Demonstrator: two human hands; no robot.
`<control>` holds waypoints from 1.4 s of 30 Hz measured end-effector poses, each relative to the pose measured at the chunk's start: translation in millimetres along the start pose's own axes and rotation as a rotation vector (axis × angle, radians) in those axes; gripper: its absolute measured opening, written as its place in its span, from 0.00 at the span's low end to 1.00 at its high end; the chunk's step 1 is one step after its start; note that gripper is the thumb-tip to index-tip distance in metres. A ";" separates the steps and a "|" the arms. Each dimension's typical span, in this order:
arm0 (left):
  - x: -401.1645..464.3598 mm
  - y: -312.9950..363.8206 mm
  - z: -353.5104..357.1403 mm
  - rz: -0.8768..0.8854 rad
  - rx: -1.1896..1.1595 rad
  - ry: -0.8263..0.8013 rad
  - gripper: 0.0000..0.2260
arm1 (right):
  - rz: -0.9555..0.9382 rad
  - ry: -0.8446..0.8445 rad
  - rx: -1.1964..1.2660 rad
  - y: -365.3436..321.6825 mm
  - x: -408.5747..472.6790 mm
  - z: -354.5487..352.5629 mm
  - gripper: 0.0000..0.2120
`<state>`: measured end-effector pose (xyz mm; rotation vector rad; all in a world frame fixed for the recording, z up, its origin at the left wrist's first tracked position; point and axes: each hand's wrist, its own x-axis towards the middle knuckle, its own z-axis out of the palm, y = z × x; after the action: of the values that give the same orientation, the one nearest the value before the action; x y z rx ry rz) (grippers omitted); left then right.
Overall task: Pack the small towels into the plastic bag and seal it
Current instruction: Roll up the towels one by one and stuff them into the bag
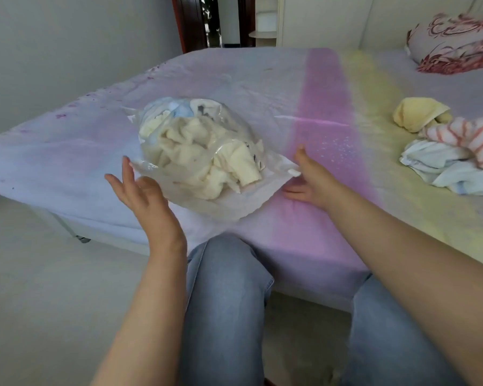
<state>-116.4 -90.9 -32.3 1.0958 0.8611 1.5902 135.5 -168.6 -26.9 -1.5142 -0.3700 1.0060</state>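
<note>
A clear plastic bag point(195, 151) stuffed with cream and pale blue small towels lies on the bed point(67, 151), its flat mouth end facing me. My left hand point(140, 188) hovers at the bag's near left corner, fingers spread, holding nothing. My right hand point(307, 176) rests on the sheet at the bag's near right corner, fingers apart and touching the plastic edge. More loose towels lie at the right: a yellow one point(418, 114), a pink-striped one point(463, 137) and a light blue one point(446, 168).
The bed's sheet has lilac, pink and yellow bands. A patterned pillow point(455, 43) lies at the far right. My knees in jeans point(226, 288) press against the bed's near edge. A doorway point(215, 20) opens behind the bed.
</note>
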 end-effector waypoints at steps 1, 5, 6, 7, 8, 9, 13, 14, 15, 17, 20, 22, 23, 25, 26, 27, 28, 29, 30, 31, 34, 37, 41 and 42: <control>17.6 6.8 -4.5 -0.099 -0.038 -0.023 0.25 | 0.021 -0.082 0.050 0.2 4.4 1.7 0.22; 54.2 0.9 2.9 -0.270 0.248 -0.287 0.31 | -0.050 -0.198 0.057 4.9 18.3 18.8 0.22; 53.4 -6.3 13.2 -0.258 0.345 -0.371 0.31 | -0.067 -0.179 0.048 4.7 20.8 22.9 0.26; 52.4 -15.8 23.8 -0.251 0.403 -0.432 0.32 | -0.081 -0.146 0.042 3.5 21.3 24.7 0.28; 51.2 -23.0 35.0 -0.255 0.436 -0.470 0.34 | -0.097 -0.114 0.041 2.8 23.3 24.3 0.30; 50.7 -28.7 45.4 -0.263 0.456 -0.489 0.35 | -0.112 -0.088 0.035 1.4 24.3 21.6 0.30; 55.1 -46.1 79.8 -0.266 0.509 -0.583 0.36 | -0.155 -0.029 -0.025 -7.1 28.7 -5.9 0.29; 56.3 -51.0 88.4 -0.257 0.513 -0.618 0.37 | -0.161 -0.015 -0.056 -9.7 29.7 -14.9 0.27; 57.2 -55.8 97.4 -0.251 0.513 -0.654 0.37 | -0.166 0.002 -0.089 -11.4 31.5 -23.9 0.25; 57.8 -64.1 117.6 -0.256 0.506 -0.726 0.37 | -0.176 0.056 -0.123 -11.4 37.6 -42.2 0.22; 54.1 -74.4 150.2 -0.265 0.471 -0.812 0.35 | -0.200 0.172 -0.092 -9.3 48.5 -69.7 0.21; 49.6 -79.6 171.1 -0.282 0.423 -0.834 0.34 | -0.227 0.231 -0.029 -9.6 52.9 -89.4 0.20; 47.0 -81.0 180.3 -0.297 0.404 -0.823 0.33 | -0.247 0.256 0.002 -11.1 54.6 -99.1 0.19; 39.8 -85.9 193.7 -0.311 0.378 -0.740 0.33 | -0.286 0.302 0.040 -15.4 55.6 -116.1 0.19; 34.3 -89.0 197.5 -0.277 0.400 -0.678 0.33 | -0.297 0.315 0.059 -16.9 57.4 -124.9 0.19; 26.2 -90.5 198.0 -0.206 0.455 -0.609 0.31 | -0.298 0.324 0.076 -18.0 57.3 -132.2 0.19; 17.4 -91.1 195.3 -0.106 0.522 -0.544 0.30 | -0.302 0.346 0.061 -18.2 56.6 -139.8 0.19; 9.6 -91.2 189.7 0.027 0.590 -0.492 0.29 | -0.329 0.425 -0.035 -18.2 54.9 -147.8 0.18; 3.6 -90.9 183.1 0.183 0.659 -0.462 0.28 | -0.381 0.569 -0.235 -18.8 52.5 -157.2 0.17; 0.6 -89.8 177.6 0.321 0.722 -0.450 0.28 | -0.435 0.740 -0.475 -19.3 50.5 -168.8 0.16; 2.5 -80.4 174.2 0.479 0.828 -0.462 0.34 | -0.442 1.169 -0.950 -23.3 43.5 -208.9 0.18; 0.5 -71.0 175.5 0.566 0.847 -0.503 0.35 | -0.188 1.074 -1.008 -9.6 42.0 -244.7 0.35; -4.3 -72.7 175.8 0.724 1.000 -0.468 0.33 | -0.274 1.092 -0.861 6.9 40.5 -267.6 0.42; -5.4 -73.5 176.4 0.758 1.029 -0.452 0.32 | -0.348 1.147 -0.776 3.5 38.8 -269.1 0.40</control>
<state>73.7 -72.9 -40.2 2.6396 1.0194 1.3076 360.7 -314.7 -70.6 -2.3296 -0.1633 -0.4302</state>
